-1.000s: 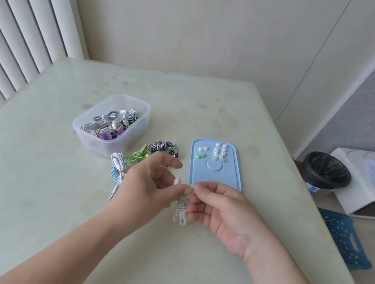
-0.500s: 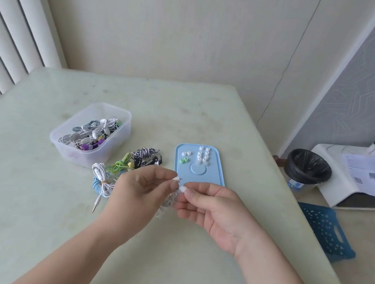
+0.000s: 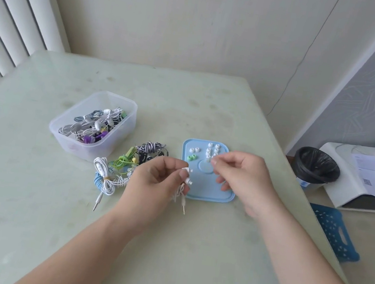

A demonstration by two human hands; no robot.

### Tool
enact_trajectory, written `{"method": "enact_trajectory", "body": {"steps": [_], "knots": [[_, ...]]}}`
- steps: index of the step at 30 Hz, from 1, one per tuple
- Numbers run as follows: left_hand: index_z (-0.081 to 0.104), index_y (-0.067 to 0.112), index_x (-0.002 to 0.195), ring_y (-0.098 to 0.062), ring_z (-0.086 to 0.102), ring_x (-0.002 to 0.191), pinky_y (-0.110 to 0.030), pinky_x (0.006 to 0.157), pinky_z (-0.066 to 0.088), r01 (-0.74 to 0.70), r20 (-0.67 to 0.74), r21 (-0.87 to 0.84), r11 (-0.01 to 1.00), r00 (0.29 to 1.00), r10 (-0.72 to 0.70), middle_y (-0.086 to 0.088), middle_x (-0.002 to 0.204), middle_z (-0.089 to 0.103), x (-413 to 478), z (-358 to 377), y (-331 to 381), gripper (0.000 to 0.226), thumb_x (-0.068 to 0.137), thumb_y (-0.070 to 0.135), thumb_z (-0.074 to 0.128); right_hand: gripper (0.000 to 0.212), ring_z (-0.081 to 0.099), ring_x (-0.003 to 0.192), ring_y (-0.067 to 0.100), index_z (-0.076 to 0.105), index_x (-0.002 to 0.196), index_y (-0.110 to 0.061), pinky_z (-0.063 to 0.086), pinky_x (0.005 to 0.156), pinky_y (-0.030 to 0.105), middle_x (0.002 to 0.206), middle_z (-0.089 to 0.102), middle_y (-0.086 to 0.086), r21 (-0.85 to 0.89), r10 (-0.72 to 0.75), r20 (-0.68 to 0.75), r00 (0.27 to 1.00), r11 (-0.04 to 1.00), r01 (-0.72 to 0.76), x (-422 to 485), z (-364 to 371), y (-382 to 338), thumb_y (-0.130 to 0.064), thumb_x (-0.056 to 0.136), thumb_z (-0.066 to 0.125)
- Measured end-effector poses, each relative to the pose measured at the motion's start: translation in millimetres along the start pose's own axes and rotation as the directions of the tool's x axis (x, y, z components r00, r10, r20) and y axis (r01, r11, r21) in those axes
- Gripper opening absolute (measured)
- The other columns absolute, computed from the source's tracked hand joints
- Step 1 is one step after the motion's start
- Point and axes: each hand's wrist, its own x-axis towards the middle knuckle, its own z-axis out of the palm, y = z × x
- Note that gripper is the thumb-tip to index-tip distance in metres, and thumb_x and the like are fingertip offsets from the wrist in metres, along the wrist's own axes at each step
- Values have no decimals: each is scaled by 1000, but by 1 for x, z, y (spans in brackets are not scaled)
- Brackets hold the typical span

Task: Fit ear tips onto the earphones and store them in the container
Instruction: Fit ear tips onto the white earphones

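My left hand (image 3: 157, 181) pinches the two white earbuds of a white earphone (image 3: 187, 180), and its cable and plug hang below my fingers. My right hand (image 3: 244, 178) hovers over the blue lid (image 3: 220, 194), with thumb and forefinger drawn together at the rows of white ear tips (image 3: 212, 151). The blur hides whether a tip sits between them. Two green ear tips (image 3: 191, 158) lie on the lid's left side. The clear plastic container (image 3: 123, 106) stands at the left with several coiled earphones inside.
A pile of loose earphones (image 3: 125, 168), white, green, blue and striped, lies between the container and my left hand. Off the table's right edge are a black-lined bin (image 3: 316, 166), a blue basket (image 3: 333, 230) and a white unit with papers (image 3: 371, 177).
My hands have parted: the right hand left the earphone and moved up and right to the ear tips on the lid. The left hand keeps the earphone.
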Motion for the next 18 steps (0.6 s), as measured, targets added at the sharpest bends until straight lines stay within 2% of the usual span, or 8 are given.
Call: {"method": "enact_trajectory", "body": {"steps": [2,4,9,12,14,16,18], "knots": [[70,2,108,-18,66,68,-25,63,52,38,3,-64,997,999,-38,-11,81,73,1,0,-2,11,99,8,68,5,66,67,5,76,83,-22,48,63,16,75,73,-10,-217,-83,-87,993,974,62,22,-2,5,-18,86,78],[69,3,111,-20,68,69,-27,64,55,71,-3,-153,986,997,-72,-11,84,73,2,-1,-3,14,97,6,68,6,67,74,3,75,84,-22,47,67,18,80,72,-11,-342,-124,-67,990,935,94,38,1,11,-18,85,78],[67,2,109,-22,69,74,-25,64,54,83,-10,-209,974,996,-87,-15,87,71,4,-7,-8,13,98,7,68,11,70,74,18,76,74,-15,56,72,30,73,74,-2,-548,-220,-12,975,817,178,46,7,16,-14,85,76],[68,3,110,-22,70,74,-27,65,54,75,-7,-220,973,997,-78,-14,87,71,4,-6,-9,12,98,6,68,14,69,70,18,75,73,-18,58,71,33,71,73,-4,-558,-242,-20,970,808,190,42,4,16,-15,87,73],[68,5,112,-21,70,75,-27,66,55,70,-1,-237,969,997,-72,-13,88,72,4,-5,-9,14,98,5,67,13,68,68,13,76,79,-21,57,69,30,73,74,-6,-434,-244,-63,968,880,194,34,1,12,-13,88,72],[68,5,113,-20,71,75,-27,67,56,74,0,-249,966,997,-76,-12,89,73,4,-5,-9,15,98,4,67,11,70,67,13,79,87,-17,58,63,27,77,76,0,-132,-177,-50,983,977,169,19,3,3,-8,89,74],[69,4,111,-20,72,76,-29,70,57,82,-8,-259,962,996,-87,-9,90,74,3,-7,-9,14,97,5,69,10,71,69,19,79,92,-9,58,63,29,82,77,12,173,-98,44,994,981,89,2,11,-3,-2,88,76]]}}
